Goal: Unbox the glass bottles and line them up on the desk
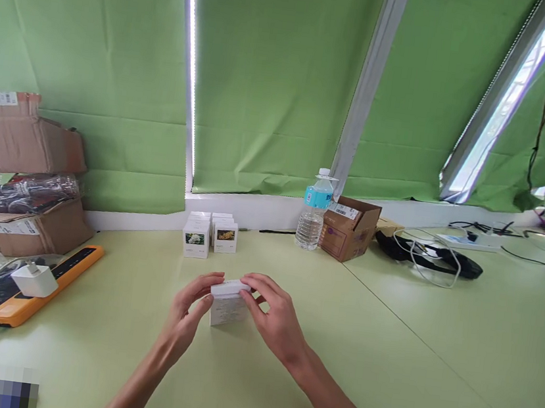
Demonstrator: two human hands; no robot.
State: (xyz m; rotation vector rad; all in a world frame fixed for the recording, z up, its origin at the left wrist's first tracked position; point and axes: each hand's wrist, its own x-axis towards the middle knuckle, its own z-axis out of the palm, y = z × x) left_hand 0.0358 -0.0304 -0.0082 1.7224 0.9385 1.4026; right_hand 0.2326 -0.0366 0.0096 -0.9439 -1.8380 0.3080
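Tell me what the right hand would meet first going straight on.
The white box comes first: the right hand's fingers already touch it. Beyond it, probably the left hand, though depth is unclear.

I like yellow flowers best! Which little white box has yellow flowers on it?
The front box of the stack nearest the water bottle. Its picture shows yellow flowers; the front box of the other stack shows white ones.

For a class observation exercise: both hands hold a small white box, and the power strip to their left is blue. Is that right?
Not quite: the power strip is orange, not blue, as the head view shows. The rest stands: the left hand and right hand hold the small white box.
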